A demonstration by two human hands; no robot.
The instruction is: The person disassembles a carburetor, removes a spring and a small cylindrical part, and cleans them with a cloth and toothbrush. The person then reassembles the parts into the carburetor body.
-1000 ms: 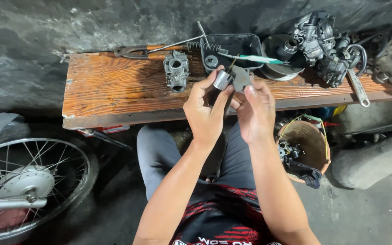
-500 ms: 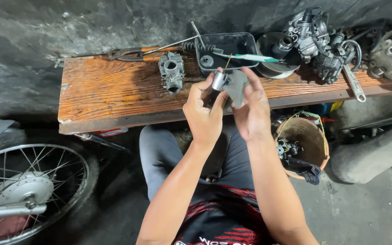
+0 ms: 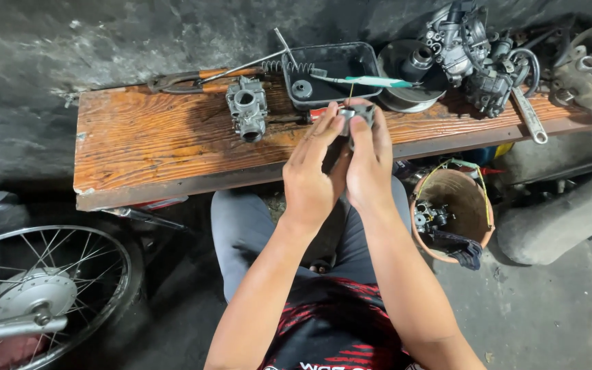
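- Left hand [image 3: 312, 179]: raised in front of the wooden bench [image 3: 145, 147], palm turned inward; fingers extended upward and held close together, their tips closing on a small grey metal part [image 3: 348, 116]
- Right hand [image 3: 370, 159]: pressed alongside the left hand, touching it; thumb and fingertips pinch the same small metal part from the right side
- Small grey metal part: held between the two hands above the bench's front edge, just in front of the black tray [image 3: 337, 72]; its exact shape cannot be told, as the fingers cover most of it
- Carburettor body [image 3: 247, 107]: lies on the bench to the left of the hands, apart from them
- Black tray: rests at the back of the bench and holds a small round piece; a green-handled tool [image 3: 363, 81] lies across its right rim
- Pliers [image 3: 185, 80]: lie at the bench's rear edge, left of the tray
- Engine parts [image 3: 477, 55]: clustered at the right end of the bench
- Bucket [image 3: 452, 212]: stands on the floor right of the knees, with small parts inside
- Spoked wheel [image 3: 35, 294]: lower left, on the floor
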